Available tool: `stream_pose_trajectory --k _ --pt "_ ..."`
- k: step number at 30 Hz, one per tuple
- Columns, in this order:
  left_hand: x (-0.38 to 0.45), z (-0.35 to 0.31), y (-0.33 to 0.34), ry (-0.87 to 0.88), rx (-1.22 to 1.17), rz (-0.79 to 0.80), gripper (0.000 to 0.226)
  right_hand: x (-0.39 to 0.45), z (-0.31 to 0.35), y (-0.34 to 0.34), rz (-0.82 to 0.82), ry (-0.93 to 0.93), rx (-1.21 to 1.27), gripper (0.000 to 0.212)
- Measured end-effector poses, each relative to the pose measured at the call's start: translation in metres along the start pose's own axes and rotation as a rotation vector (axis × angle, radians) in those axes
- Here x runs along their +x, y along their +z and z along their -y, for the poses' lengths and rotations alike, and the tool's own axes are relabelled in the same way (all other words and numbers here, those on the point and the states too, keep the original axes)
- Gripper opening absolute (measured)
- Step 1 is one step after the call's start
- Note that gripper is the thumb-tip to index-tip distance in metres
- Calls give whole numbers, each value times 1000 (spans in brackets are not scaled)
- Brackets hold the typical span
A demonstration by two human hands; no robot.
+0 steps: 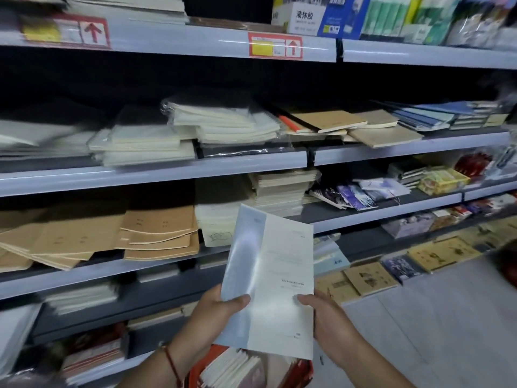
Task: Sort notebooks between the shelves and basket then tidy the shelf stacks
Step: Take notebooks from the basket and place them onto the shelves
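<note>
Holding a pale notebook [275, 278] up in front of the shelves, both hands are on it at once. It's wrapped in clear plastic that throws a bright glare down the left half, and the right half is off-white with a line of small dark print I can't really read. The left hand [215, 313] grips the lower left edge, thumb curled over the front cover. The right hand [326, 322] holds the lower right edge the same way, thumb on the front, fingers behind. There's a red string on the left wrist.

Right below the notebook sits a red basket [303, 372] with more notebooks standing in it, spines and page edges up.

Behind it all is the shelving. At about notebook height, the shelf [156, 268] carries sloppy stacks of brown kraft notebooks [159, 233] on the left, fanned out and sliding over each other, plus a cream stack [279, 191] further right. One shelf up there are plastic-wrapped cream notebooks [223, 121] leaning unevenly, tan ones [330, 120] beside them, and blue ones [425, 116] at the far right. The top shelf has red and yellow price tags [275, 45] on its front rail and boxes with Chinese lettering [305, 16]. The edges of the frame are pretty blurry.
</note>
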State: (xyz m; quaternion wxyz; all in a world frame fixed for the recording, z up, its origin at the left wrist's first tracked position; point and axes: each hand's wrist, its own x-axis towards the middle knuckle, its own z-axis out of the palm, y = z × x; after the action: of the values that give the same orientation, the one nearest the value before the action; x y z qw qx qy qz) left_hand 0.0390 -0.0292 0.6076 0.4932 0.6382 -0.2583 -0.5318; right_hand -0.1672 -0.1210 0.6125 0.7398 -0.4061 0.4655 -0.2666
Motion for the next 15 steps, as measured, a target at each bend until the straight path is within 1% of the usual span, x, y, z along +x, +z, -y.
stream_pose_trajectory --k 1,4,5,8,12,15 --pt "-4 2 -8 0 12 6 39 -8 -12 7 -29 21 3 29" --pt "-22 11 -36 -13 41 -5 20 -27 -40 36 -52 65 -10 32" --pt "-29 14 -48 -19 44 -10 18 -32 -47 49 -59 67 -30 35" --pt "-46 11 -84 -6 59 -22 14 -40 -60 86 -99 22 -64 38" --pt "-65 -1 -118 -15 44 30 16 -52 -67 127 -152 -18 -107 26" --pt "-71 -9 -127 -54 -13 23 17 -53 -62 139 -180 -19 -99 26"
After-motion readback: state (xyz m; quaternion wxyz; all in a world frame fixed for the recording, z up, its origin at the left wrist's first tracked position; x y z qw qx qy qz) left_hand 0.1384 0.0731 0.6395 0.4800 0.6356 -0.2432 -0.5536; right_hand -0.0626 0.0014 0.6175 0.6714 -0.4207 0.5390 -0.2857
